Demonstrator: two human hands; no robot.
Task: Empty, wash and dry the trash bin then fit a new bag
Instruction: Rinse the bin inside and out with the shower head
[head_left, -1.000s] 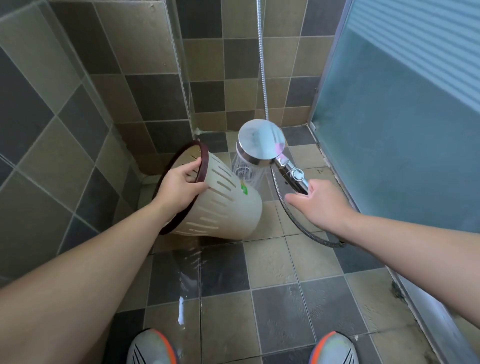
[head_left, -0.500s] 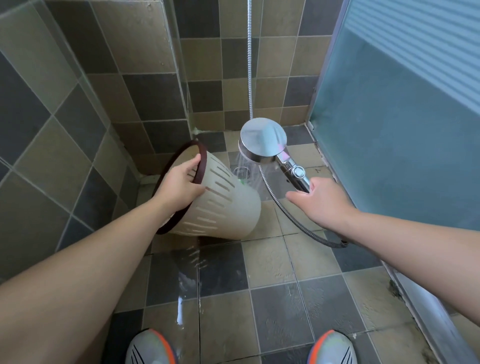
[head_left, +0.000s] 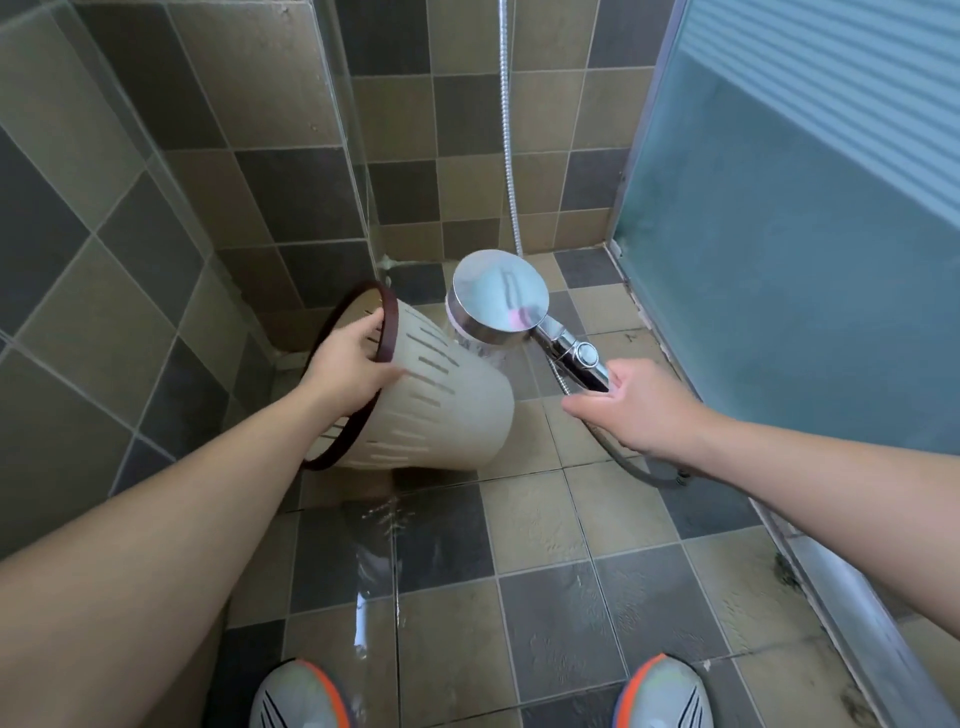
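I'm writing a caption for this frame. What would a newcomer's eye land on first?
The shiny shower head at centre, held by the right hand, spraying onto a cream slotted trash bin. The left hand holds the tilted bin by its dark rim above the wet tiled floor.

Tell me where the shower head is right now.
Centre of the head view: the shower head, held by the right hand, sprays just right of the tilted trash bin gripped by the left hand.
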